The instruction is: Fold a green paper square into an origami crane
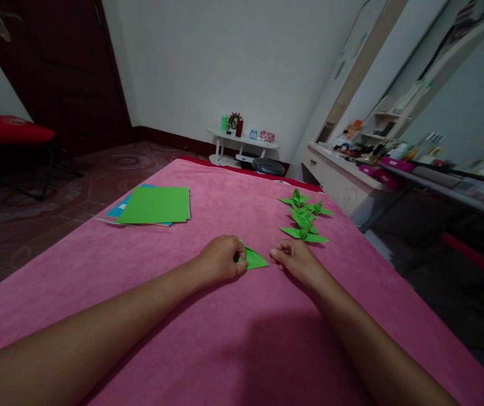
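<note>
My left hand (224, 259) pinches a folded piece of green paper (255, 260) at its left side. The paper is roughly triangular, with a pointed corner toward the right; the part inside my fingers is hidden. Just right of that corner is my right hand (295, 257), its fingers curled together and a small gap between it and the paper. I see nothing in that hand. Several folded green paper figures (303, 217), pointed like origami cranes, lie in a cluster beyond my right hand.
A stack of green sheets (155, 204) lies on the pink cloth (174, 321) at the left, over blue sheets (120, 207). Past the far edge stands a small white shelf (242, 140) holding several items. A cluttered dressing table (347, 169) is at the right, a red chair (9, 128) at the left.
</note>
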`<state>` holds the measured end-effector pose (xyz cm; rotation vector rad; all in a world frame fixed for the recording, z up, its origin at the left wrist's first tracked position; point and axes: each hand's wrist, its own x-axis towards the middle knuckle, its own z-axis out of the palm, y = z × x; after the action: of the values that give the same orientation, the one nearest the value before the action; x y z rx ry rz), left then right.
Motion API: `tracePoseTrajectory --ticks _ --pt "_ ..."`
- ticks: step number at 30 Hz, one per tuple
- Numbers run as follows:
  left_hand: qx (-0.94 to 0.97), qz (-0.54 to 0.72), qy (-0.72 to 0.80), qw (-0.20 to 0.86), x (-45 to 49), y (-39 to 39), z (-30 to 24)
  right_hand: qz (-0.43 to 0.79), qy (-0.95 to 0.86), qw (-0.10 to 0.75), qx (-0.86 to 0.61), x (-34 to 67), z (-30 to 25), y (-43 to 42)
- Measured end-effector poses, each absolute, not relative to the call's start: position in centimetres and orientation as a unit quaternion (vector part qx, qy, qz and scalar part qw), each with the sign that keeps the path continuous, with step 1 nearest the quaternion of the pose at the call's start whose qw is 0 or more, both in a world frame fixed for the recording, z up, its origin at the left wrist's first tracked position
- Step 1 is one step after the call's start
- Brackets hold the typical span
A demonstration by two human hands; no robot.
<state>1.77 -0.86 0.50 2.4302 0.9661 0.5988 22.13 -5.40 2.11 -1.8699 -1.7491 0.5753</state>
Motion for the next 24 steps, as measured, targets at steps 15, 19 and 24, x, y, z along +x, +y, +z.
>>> tracePoseTrajectory --ticks 15,19,24 --pt "0.859 0.274 0.307 0.305 0.5 -1.3 0.9 0.303 -0.608 0.286 -0.676 19.7 2.1 -5.8" --pt "0.812 0.389 0.309 0.306 -0.2 -1.4 1.4 0.468 -0.500 0.357 -0.636 19.2 2.4 -5.9" --pt "0.612 0.576 0.399 0.367 -0.2 -0.8 1.5 0.500 -0.395 0.512 -0.576 18.7 2.1 -5.9"
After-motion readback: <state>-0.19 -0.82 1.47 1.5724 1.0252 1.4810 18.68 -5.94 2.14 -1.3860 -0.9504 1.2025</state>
